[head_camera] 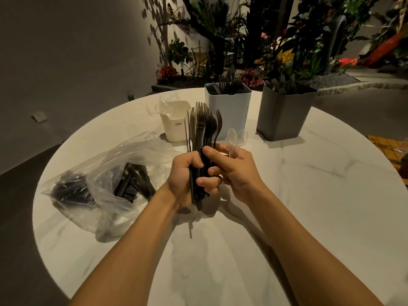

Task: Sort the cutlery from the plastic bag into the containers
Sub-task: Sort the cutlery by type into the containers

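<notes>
Bare forearms [136, 250] reach over a round marble bench [309, 195]. The left hand [187, 180] grips a bundle of dark plastic cutlery [203, 129] upright by its handles. The right hand [236, 173] pinches clear plastic spoons [237, 136]. These pieces are likely light, slick and bendy, so they are best held low on the handles. A plastic bag [99, 184] with more cutlery lies by the left edge. At the far edge stand a cream container [174, 122], a white container [227, 109] and a grey container [282, 113].

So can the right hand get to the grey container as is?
Likely yes: bare table lies between the right hand and the grey container, though the hand already holds clear spoons.
</notes>
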The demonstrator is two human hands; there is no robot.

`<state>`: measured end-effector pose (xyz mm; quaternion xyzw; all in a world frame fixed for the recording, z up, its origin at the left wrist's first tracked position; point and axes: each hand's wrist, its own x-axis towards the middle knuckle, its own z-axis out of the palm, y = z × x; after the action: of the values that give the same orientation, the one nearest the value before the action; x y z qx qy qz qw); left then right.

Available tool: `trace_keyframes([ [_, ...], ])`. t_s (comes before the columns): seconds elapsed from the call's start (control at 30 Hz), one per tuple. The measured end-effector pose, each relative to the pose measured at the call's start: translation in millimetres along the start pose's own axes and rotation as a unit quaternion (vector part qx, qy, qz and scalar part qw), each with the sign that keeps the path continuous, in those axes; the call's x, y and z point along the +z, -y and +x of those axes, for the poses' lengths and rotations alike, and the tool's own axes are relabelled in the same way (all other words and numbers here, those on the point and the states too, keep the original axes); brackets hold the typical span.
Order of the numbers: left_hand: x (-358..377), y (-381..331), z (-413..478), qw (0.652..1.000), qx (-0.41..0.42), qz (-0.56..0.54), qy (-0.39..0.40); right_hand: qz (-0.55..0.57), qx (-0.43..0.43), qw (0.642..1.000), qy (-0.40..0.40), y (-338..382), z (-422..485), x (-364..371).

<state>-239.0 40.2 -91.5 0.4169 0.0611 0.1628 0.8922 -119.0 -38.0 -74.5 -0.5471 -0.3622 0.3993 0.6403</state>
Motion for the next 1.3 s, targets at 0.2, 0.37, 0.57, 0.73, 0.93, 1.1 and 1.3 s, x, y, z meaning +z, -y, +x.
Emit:
trace_keyframes([
  [0.2,-5,-1,1,0.997,-0.009,-0.039,0.064,0.044,-0.002,0.999,0.017,-2,1,-4],
  [0.37,-6,0,0,0.996,-0.008,-0.045,0.075,0.103,0.001,0.994,0.044,0,1,-5],
  [0.57,-4,-2,-1,0.996,-0.016,-0.052,0.073,0.078,-0.017,0.997,0.017,-3,5,-5],
  [0.73,9,-5,-4,0.998,-0.003,0.058,-0.009,0.035,-0.04,0.999,-0.01,-8,8,-4],
  [0.93,11,-7,-4,0.991,-0.003,0.104,-0.08,0.031,-0.04,0.999,-0.01,-7,7,-3],
  [1.1,7,-8,-7,0.984,0.017,0.122,-0.13,0.002,-0.036,0.999,0.001,-5,7,2],
  [1.3,5,-8,-8,0.967,0.022,0.173,-0.186,0.011,-0.013,1.0,0.001,-3,5,-1],
])
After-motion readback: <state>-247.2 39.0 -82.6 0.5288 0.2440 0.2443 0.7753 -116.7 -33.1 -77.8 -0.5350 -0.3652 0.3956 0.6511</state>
